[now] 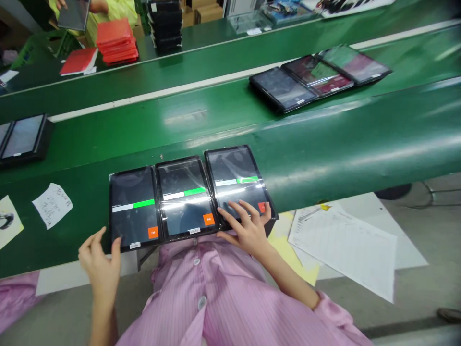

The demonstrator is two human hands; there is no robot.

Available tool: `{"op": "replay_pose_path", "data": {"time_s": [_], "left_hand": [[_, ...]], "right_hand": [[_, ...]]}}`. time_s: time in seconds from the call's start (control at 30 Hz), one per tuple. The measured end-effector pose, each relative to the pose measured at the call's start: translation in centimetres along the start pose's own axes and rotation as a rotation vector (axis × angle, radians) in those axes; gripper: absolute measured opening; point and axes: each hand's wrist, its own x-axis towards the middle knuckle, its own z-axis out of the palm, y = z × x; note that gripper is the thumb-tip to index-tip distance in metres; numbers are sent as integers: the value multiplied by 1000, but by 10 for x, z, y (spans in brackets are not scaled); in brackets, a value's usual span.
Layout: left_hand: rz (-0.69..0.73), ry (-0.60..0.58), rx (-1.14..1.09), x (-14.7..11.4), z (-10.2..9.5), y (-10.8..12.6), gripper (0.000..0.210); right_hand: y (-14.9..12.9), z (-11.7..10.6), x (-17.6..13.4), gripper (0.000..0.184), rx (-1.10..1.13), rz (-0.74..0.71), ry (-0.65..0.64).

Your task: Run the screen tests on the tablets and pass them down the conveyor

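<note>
Three black tablets lie side by side at the near edge of the green bench, screens lit with white and green bars and an orange square. Beside the lower left corner of the left tablet (133, 197) is my left hand (101, 259), thumb and fingers apart around that corner. The middle tablet (183, 206) carries a small white label on its lower edge. Over the lower part of the right tablet (234, 166) my right hand (248, 226) is spread, fingertips at the screen, covering part of its orange square. Neither hand grips anything.
Three more tablets (317, 79) sit on the green conveyor belt (201, 115), others (25, 137) at far left. A handwritten note (52, 205) lies left, paper sheets (345, 240) right. Across the belt are red packets (115, 41), a black stack (164, 24) and a person in yellow (117, 12).
</note>
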Motion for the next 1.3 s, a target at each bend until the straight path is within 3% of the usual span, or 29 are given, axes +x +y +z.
{"op": "replay_pose_path", "data": {"time_s": [0.07,0.17,0.27,0.53,0.77,1.13,1.23,1.3], "left_hand": [[239,99,102,-13,14,24,60],[555,130,93,-30,35,48,63],[708,169,116,-40,49,57,58],[706,180,79,-48,57,61,38],[697,249,88,-57,67,57,34],[702,272,151,-60,70,58,35],[731,311,181,-62,72,43,38],[745,345,195,-63,72,21,41]], "right_hand": [[-1,5,-3,57,5,-4,31],[-3,10,-3,54,7,-4,72],[-3,11,-1,52,-1,2,86],[-7,7,2,51,-3,29,25],[-7,20,-2,52,-20,-10,183],[-7,25,-6,52,-57,-5,189],[-7,28,-6,53,-69,-12,223],[-7,30,-7,54,-70,-24,251]]}}
